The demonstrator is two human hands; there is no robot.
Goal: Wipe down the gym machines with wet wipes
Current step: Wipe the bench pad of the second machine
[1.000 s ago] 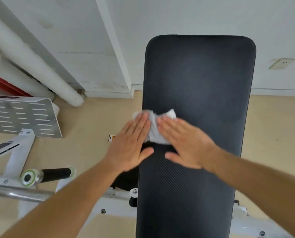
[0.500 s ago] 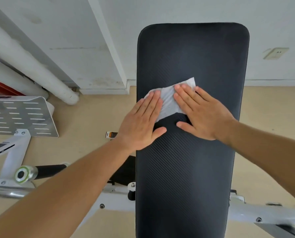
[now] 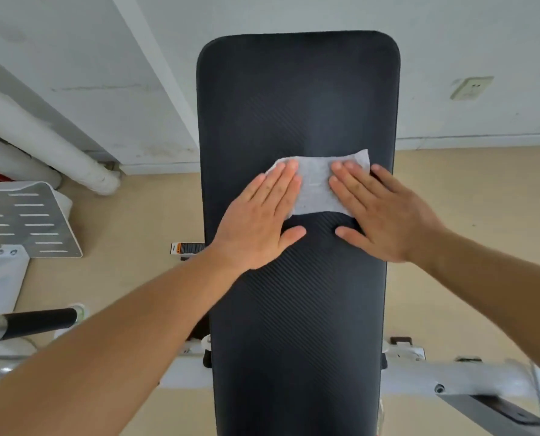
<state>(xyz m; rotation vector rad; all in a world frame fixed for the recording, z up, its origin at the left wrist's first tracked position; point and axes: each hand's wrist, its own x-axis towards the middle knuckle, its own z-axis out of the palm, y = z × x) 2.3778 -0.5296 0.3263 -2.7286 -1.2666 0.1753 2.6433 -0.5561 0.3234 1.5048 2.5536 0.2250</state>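
Gym: padded bench, footplate.

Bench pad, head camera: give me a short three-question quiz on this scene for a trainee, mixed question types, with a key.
1. True or false: the left hand and right hand both press the wet wipe onto the bench pad with flat fingers.
2. What stands to the pad's left? A) slotted metal plate B) kettlebell C) water bottle
3. Fill in: the wall socket is to the pad's ___.
Key: 1 true; 2 A; 3 right.
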